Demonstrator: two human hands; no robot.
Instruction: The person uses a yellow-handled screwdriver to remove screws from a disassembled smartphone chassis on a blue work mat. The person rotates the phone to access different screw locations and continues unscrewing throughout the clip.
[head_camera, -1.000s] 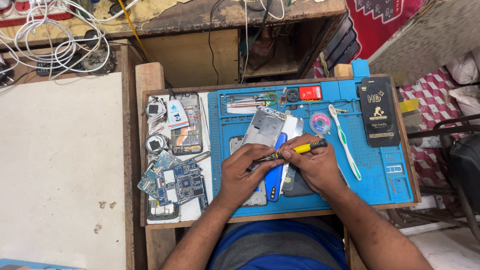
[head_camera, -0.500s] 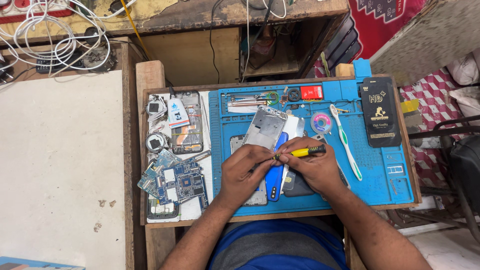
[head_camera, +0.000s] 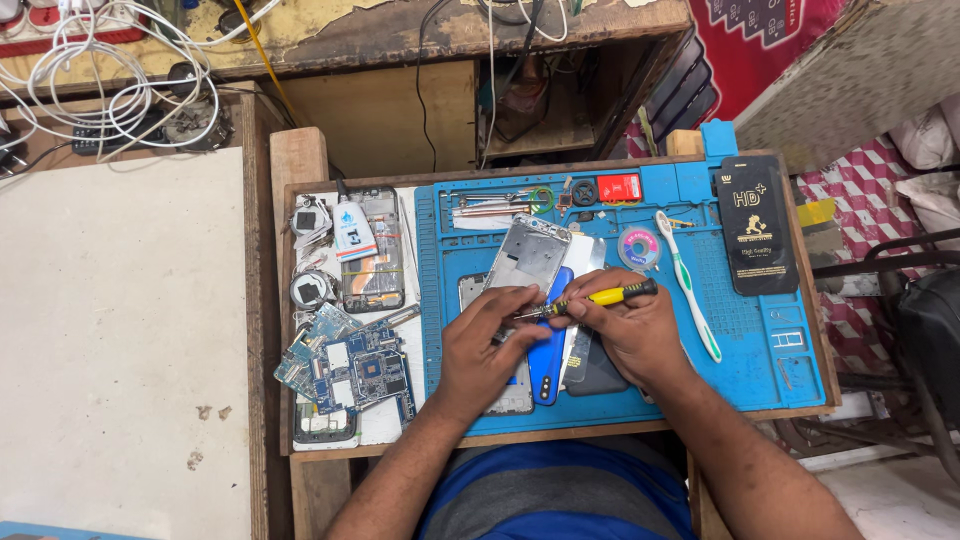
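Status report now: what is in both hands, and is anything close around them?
Right hand grips yellow screwdriver, tip toward left hand. Left hand steadies silver phone frame on blue mat. Toothbrush beside right hand, apart.

Yellow-handled screwdriver (head_camera: 600, 296) now lies flatter, its black end pointing right rather than up-right. Right hand (head_camera: 628, 332) sits slightly lower. Left hand (head_camera: 487, 347) fingertips close in on the tip.

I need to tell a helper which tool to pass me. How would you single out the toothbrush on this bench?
Start at the blue work mat. Right of the right hand lies the toothbrush, slanted. It alone is long, white and green, bristles at its far end.
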